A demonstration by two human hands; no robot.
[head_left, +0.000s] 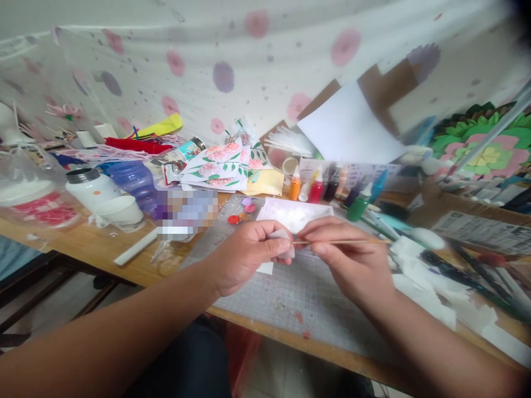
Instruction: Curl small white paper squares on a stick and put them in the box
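Note:
My left hand (246, 254) is closed on a small white piece that looks like folded tissue (291, 251), pinched between thumb and fingers. In my right hand (359, 265), the thumb and fingers pinch a thin wooden stick (302, 242), held nearly level. The stick's left end meets the white piece; whether it is a brush or a bare skewer cannot be seen. Both hands are over a grey cutting mat (265, 304). Just behind them lies a white sheet (269, 209) bearing a fluffy white heap (292, 217).
Paint bottles, including orange (295, 188) and green (359, 205), stand behind the sheet. Blobs of red paint (233, 219) lie at its left. Crumpled tissue (435, 293) and brushes crowd the right. A white jar (93, 190) and paper cup (120, 213) stand left; a cardboard box (477, 221) is far right.

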